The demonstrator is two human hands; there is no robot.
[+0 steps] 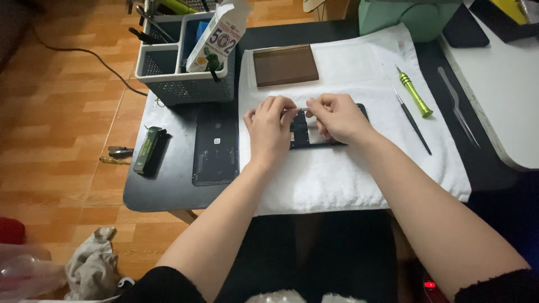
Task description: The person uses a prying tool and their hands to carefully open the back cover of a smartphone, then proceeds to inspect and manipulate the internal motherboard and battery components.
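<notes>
Item: opened phone (pixel 314 137), centre of frame, on white towel (pixel 359 174).
My left hand (pixel 268 132) presses its left end; my right hand (pixel 337 118) pinches a thin tool (pixel 297 110) above it.

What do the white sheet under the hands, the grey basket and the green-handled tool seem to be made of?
The white sheet looks like terry cloth: a soft, nubbly, matt surface with rumpled edges. The grey basket seems to be moulded plastic, with a fine lattice wall and a dull sheen. The green-handled tool looks like metal: its handle has a glossy, perhaps anodised shine, with a thin bright tip.
</notes>
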